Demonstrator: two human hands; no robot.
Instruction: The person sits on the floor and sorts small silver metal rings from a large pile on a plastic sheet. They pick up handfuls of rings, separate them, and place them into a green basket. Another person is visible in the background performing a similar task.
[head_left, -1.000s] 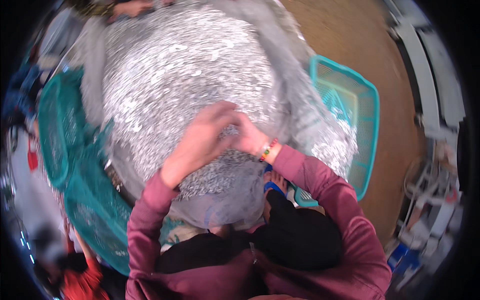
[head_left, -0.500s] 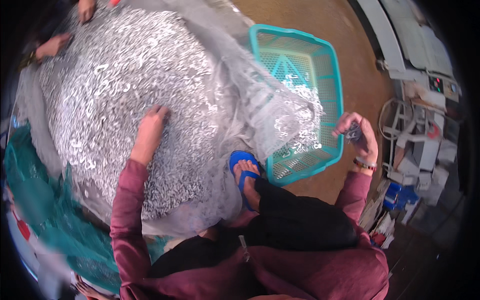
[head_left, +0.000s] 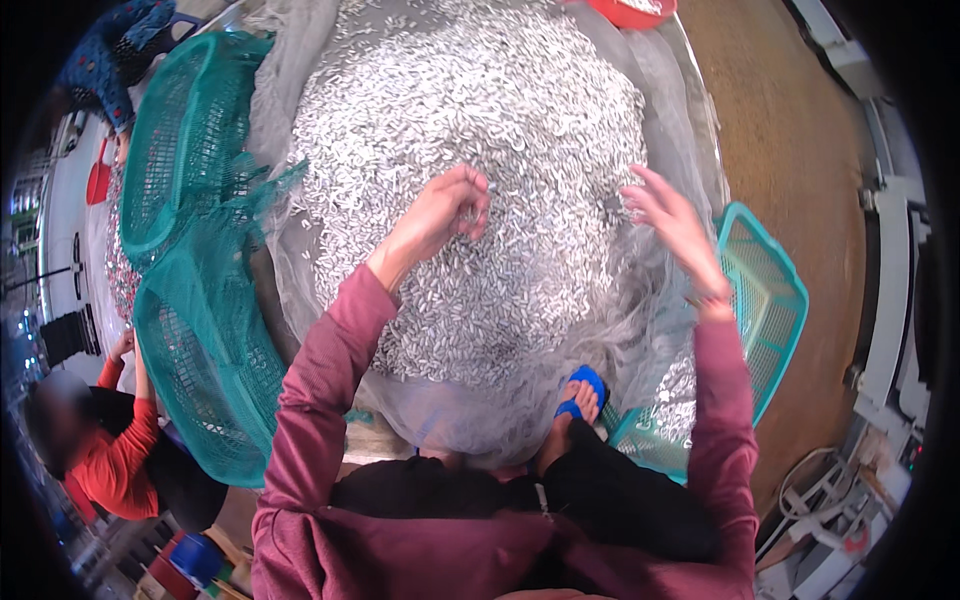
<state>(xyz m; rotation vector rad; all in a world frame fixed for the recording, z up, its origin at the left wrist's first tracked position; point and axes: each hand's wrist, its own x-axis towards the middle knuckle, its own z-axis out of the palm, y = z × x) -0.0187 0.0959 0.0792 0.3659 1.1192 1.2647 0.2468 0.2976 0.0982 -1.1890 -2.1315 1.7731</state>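
Note:
A broad heap of small silvery-white pieces [head_left: 450, 110], some hooked or curved, is spread on grey mesh netting [head_left: 420, 405] in front of me. Over its middle, my left hand [head_left: 445, 210] is closed with curled fingers; a small pale piece shows at the fingertips. My right hand [head_left: 670, 220] is at the heap's right edge, its fingers apart and slightly blurred, with nothing plainly held. Below my right forearm, a turquoise plastic basket [head_left: 790, 330] stands on the floor, partly hidden by the arm and netting. More of the same pieces [head_left: 675, 400] lie inside it.
Green baskets [head_left: 190, 140] covered by green netting [head_left: 215, 340] stand along the left. A red basin [head_left: 635, 12] is at the far edge. A person in orange [head_left: 120, 465] sits at lower left; another in blue [head_left: 95, 75] is farther off. Machinery [head_left: 885, 240] lines the right.
My view has swung left, so the heap and basket appear farther right. My right hand has come from beside the basket, where it held several grey pieces, to the heap with fingers spread.

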